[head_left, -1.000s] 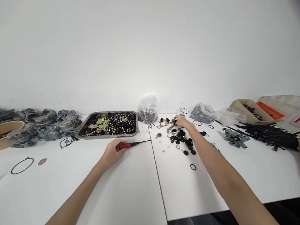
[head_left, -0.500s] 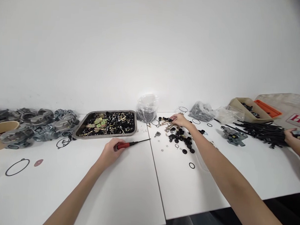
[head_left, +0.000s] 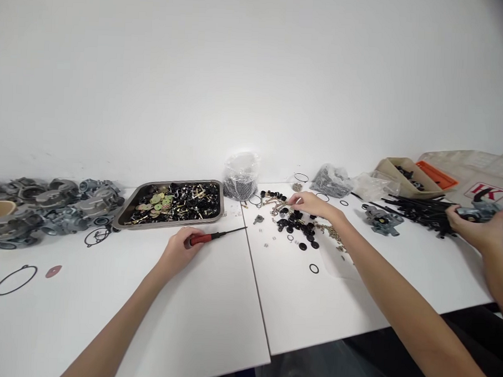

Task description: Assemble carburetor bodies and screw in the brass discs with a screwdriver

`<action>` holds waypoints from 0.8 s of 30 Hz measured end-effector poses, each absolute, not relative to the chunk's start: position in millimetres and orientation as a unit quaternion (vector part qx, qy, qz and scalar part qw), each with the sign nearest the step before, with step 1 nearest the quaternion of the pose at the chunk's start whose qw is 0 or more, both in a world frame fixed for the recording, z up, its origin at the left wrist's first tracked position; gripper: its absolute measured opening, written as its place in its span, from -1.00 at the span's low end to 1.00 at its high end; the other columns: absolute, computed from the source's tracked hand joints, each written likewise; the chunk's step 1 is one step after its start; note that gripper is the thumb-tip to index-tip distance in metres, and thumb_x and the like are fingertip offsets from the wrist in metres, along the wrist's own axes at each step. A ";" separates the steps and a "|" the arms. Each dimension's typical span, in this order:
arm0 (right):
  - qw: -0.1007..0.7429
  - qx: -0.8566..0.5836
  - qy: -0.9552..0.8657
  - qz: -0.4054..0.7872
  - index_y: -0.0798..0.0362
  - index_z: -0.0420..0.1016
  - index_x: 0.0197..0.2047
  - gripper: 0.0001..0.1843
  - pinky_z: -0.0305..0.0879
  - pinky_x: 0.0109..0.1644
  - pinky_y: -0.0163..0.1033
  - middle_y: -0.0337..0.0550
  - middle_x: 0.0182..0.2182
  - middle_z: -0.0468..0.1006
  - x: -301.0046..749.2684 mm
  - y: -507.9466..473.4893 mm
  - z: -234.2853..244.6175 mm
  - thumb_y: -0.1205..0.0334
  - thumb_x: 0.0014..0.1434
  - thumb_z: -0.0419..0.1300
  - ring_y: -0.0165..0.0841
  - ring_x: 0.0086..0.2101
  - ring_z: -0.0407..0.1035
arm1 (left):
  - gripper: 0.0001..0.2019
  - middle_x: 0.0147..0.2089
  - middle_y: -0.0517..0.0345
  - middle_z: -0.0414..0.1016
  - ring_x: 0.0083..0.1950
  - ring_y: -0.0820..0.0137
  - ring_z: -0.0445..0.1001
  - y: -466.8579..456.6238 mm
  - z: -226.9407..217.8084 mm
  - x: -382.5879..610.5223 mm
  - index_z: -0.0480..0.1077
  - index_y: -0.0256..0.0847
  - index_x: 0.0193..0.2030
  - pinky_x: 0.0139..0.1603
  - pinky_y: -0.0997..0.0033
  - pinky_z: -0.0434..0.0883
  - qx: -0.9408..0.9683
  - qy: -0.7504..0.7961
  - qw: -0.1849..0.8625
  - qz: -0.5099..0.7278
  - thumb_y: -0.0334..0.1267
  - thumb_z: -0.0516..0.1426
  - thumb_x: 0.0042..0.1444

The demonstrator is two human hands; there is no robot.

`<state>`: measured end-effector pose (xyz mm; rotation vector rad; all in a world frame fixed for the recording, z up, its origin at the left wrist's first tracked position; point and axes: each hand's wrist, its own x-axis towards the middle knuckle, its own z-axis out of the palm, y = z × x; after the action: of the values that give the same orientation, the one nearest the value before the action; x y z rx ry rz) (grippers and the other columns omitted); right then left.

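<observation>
My left hand [head_left: 177, 251] rests on the white table [head_left: 213, 303] with its fingers wrapped round the red handle of a small screwdriver [head_left: 216, 236], whose black shaft points right. My right hand [head_left: 311, 204] reaches out over a scatter of small black rubber parts and brass pieces [head_left: 294, 222]. Its fingers are pinched together at the far edge of that scatter; what they hold is too small to make out.
A metal tray [head_left: 120, 220] full of small parts stands behind the screwdriver. Grey carburetor bodies [head_left: 46, 202] are piled at the left. Bags of parts [head_left: 239, 177] line the wall. A co-worker's hand [head_left: 475, 223] at the right holds a grey casting beside black rods [head_left: 421, 210].
The camera has turned right, so everything has slid left in view. My right hand has stayed at the small parts. The co-worker's hand has come further into view holding a grey part.
</observation>
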<state>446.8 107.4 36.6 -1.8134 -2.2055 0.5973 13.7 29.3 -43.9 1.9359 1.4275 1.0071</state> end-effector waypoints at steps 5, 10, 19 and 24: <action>0.094 -0.603 -0.770 0.186 0.02 0.50 -0.14 -0.76 0.28 -0.15 -0.27 -0.08 -0.09 0.49 428.6 72.1 43.3 0.12 0.14 0.18 -0.28 -0.19 0.40 | -0.76 -0.22 0.06 0.54 -0.29 0.34 0.45 28.7 -40.8 15.1 0.48 -0.18 -0.19 -0.28 0.33 0.38 0.721 0.529 0.250 0.371 -0.15 0.18 0.02; 0.053 -0.595 -0.782 0.180 0.03 0.49 -0.09 -0.73 0.25 -0.27 -0.29 -0.07 -0.14 0.48 419.1 64.2 28.0 0.22 0.11 0.21 -0.34 -0.31 0.39 | -0.77 -0.24 0.07 0.56 -0.33 0.36 0.43 27.8 -38.2 16.0 0.49 -0.17 -0.20 -0.33 0.35 0.37 0.725 0.529 0.236 0.372 -0.15 0.18 0.02; 0.060 -0.587 -0.795 0.143 0.08 0.53 -0.09 -0.68 0.24 -0.25 -0.30 -0.01 -0.09 0.48 403.3 67.1 10.8 0.48 0.08 0.15 -0.31 -0.26 0.40 | -0.75 -0.20 0.05 0.54 -0.25 0.32 0.45 29.9 -43.2 13.2 0.48 -0.19 -0.16 -0.26 0.31 0.39 0.722 0.529 0.254 0.368 -0.15 0.17 0.03; 0.091 -0.590 -0.785 0.169 0.09 0.58 -0.16 -0.80 0.29 -0.30 -0.31 -0.07 -0.23 0.55 407.0 61.0 27.9 0.32 0.13 0.22 -0.35 -0.35 0.43 | -0.77 -0.19 0.06 0.53 -0.26 0.34 0.45 29.6 -43.6 13.3 0.48 -0.18 -0.17 -0.24 0.31 0.39 0.722 0.528 0.254 0.368 -0.18 0.17 0.03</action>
<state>407.0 61.0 27.9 -1.7519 -2.3316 0.5020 13.3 29.6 -43.6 1.9623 1.4330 0.9987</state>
